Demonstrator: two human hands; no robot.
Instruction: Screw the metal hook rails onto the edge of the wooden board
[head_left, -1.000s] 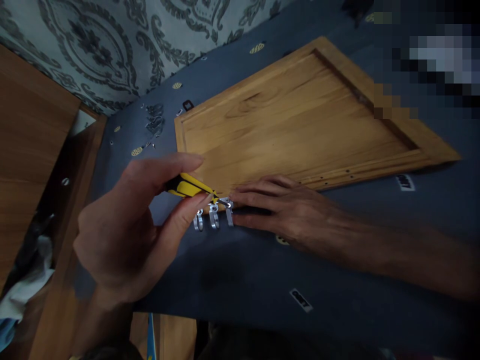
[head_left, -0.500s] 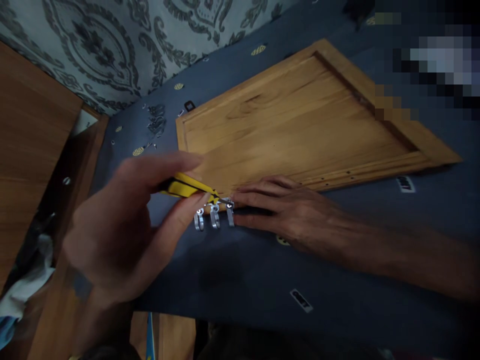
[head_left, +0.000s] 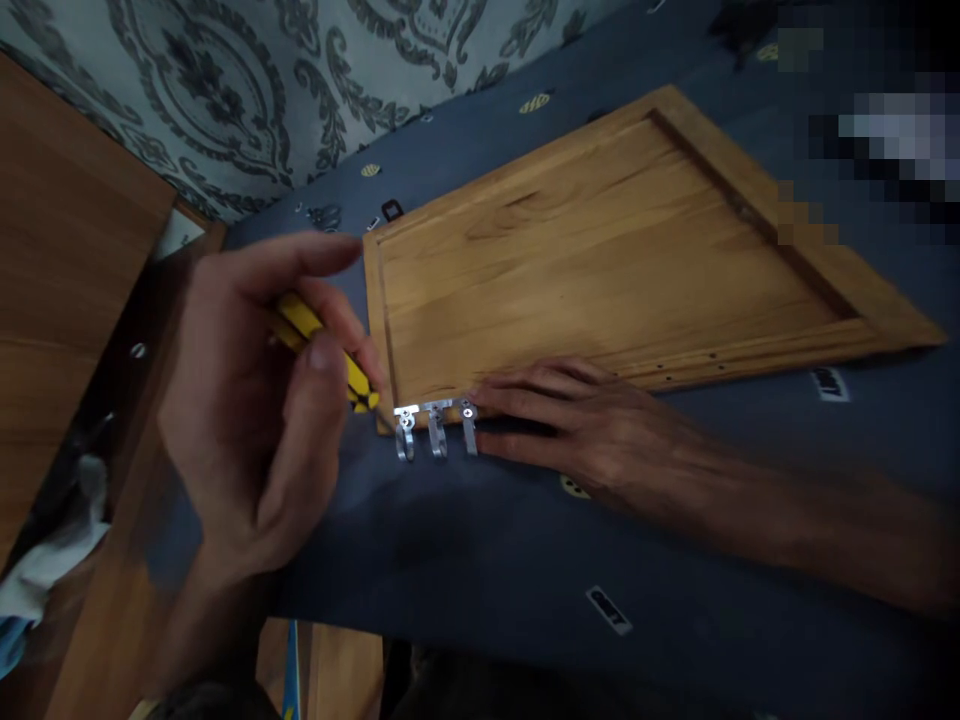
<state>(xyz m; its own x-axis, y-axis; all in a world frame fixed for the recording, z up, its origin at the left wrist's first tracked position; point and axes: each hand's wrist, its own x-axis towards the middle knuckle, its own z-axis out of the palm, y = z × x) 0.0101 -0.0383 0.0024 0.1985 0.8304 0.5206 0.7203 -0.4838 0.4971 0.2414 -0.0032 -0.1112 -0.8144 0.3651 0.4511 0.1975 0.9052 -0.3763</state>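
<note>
My left hand [head_left: 262,400] is wrapped round a yellow and black screwdriver [head_left: 358,383]. Its tip hangs close to the panel's lower left corner, beside the hooks. A metal strip with several hooks [head_left: 437,425] lies along the near edge of a framed wooden panel [head_left: 570,270], the hooks jutting out past it. My right hand [head_left: 570,410] lies across that edge with fingers stretched over the wood. Its thumb and fingertips are at the strip's right end, which they partly hide.
The panel lies on a dark blue patterned cloth [head_left: 465,560]. Small metal pieces [head_left: 324,217] are behind my left hand, and a dark clip-like piece [head_left: 391,209] is by the panel's far left corner. Wooden furniture [head_left: 82,240] stands at left, a patterned wall [head_left: 217,90] behind.
My left hand has drawn the screwdriver back to the left, away from the right-hand hook. My right hand remains on the panel edge. The view has shifted slightly.
</note>
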